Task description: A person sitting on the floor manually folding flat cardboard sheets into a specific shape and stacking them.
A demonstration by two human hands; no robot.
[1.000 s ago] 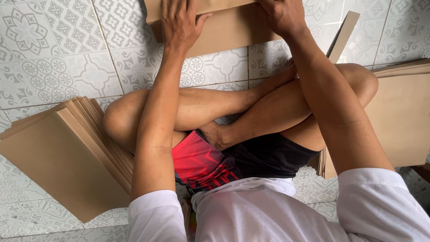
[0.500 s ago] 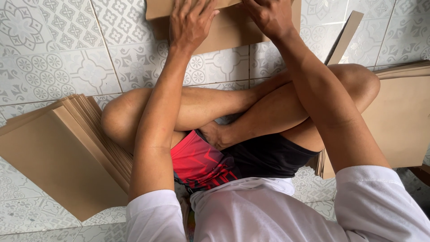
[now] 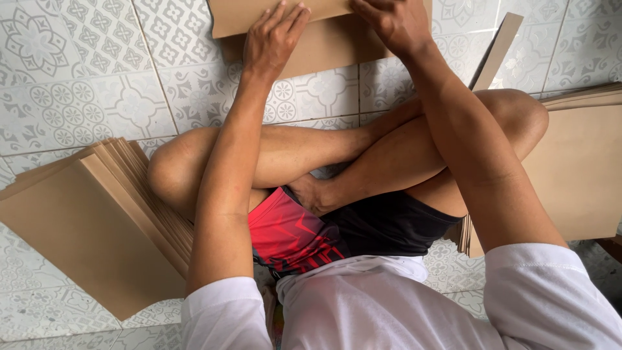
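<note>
- Nearest to the camera, the person is wearing a white T-shirt (image 3: 389, 304) and red and black shorts (image 3: 324, 230), and is sitting cross-legged on the patterned tile floor (image 3: 78, 84).
- A fanned stack of brown cardboard sheets (image 3: 84, 227) is lying on the floor just beside the left knee, and it is touching neither hand.
- Another pile of brown sheets (image 3: 576, 168) is lying by the right knee, partly hidden under the leg.
- A narrow cardboard strip (image 3: 495, 52) is sticking up behind the right knee.
- Farther away, both arms are reaching forward over the legs to a folded cardboard piece (image 3: 324, 45) lying on the floor at the top edge of the view.
- The left hand (image 3: 272, 39) is lying flat on this piece, fingers stretched and together, pressing and not gripping.
- The right hand (image 3: 392, 23) is resting on the same piece with fingers bent over its upper layer; whether it is pinching that layer, I cannot tell.
</note>
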